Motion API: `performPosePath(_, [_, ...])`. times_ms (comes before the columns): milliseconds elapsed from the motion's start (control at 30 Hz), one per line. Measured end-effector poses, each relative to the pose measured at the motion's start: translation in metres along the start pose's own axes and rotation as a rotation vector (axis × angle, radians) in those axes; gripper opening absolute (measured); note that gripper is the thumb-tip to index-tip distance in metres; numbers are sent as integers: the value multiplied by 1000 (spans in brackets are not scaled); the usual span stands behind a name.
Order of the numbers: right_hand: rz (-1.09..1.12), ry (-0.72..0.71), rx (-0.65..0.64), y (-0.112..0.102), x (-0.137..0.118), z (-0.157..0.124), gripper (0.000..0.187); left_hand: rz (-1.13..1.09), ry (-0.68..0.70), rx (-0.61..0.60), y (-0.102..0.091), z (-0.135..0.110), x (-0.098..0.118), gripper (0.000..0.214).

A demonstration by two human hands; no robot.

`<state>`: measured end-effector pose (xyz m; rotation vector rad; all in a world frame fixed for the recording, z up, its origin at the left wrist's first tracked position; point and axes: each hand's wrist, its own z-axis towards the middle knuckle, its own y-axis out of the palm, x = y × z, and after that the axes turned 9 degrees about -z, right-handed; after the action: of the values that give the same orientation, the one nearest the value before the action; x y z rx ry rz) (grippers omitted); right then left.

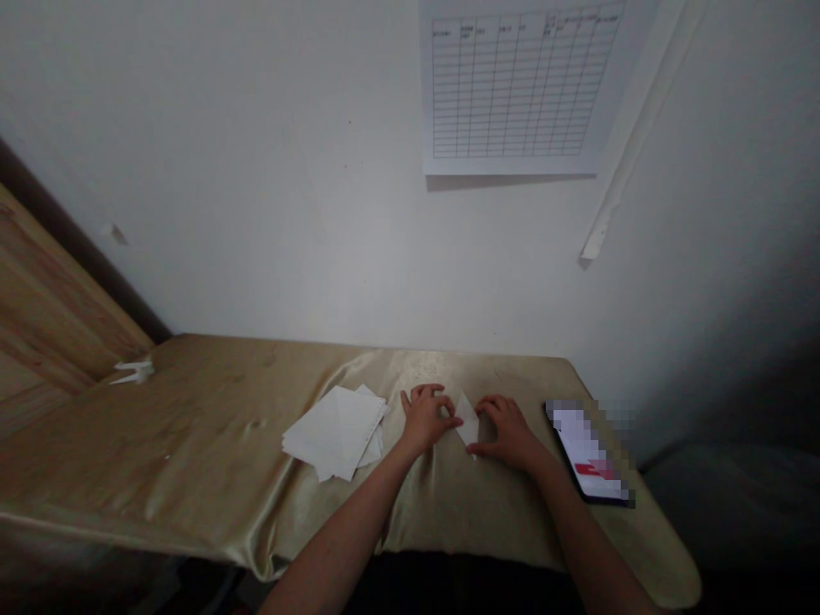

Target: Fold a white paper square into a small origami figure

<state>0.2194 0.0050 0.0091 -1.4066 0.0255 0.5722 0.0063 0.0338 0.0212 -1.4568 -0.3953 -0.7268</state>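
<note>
A small folded piece of white paper [467, 420] lies on the gold satin tablecloth [211, 444] between my two hands. My left hand [425, 418] rests on the cloth with its fingers curled and its thumb and forefinger pinched on the paper's left edge. My right hand [509, 430] lies on the paper's right side, fingers bent, thumb pressed against the lower corner. A loose stack of white sheets [336, 431] sits just left of my left hand.
A phone [588, 453] with a lit screen lies at the table's right edge. A small white object [133, 371] sits at the far left corner by a wooden panel [44, 316]. A printed table sheet [522, 81] hangs on the wall.
</note>
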Motion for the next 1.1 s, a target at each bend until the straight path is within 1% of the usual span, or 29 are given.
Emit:
performPosePath(200, [12,-39,-33,-2,3,-1,74,-10,9,-1,0,0,-1,19])
performPosePath(467, [50,10,-45,-2,2,-2,88,-14,21,0,0,1,-6,9])
performPosePath(533, [53,10,-32,-2,2,-3,84,-17,25,11,0,1,-6,8])
performPosePath(600, [53,-3,0,-3,0,-4,74,-28,29,28,0,0,-5,7])
performPosePath(767, [4,-79,48,-1,-8,-3,34,-38,56,72,2,-1,-4,7])
performPosePath(800, [-9,-79,55,0,-10,-3,31,-37,61,78,3,-2,-4,7])
performPosePath(867, [-30,-68,67,2,-12,-2,28,-31,62,86,4,-2,-5,6])
performPosePath(1000, [-59,-56,67,4,-12,1,29,8,72,88,5,-2,-6,10])
performPosePath(1033, [-65,-60,64,4,-12,1,30,19,80,91,5,-2,-6,16])
performPosePath(1100, [-72,-72,63,3,-12,2,30,43,92,103,4,-2,-7,36])
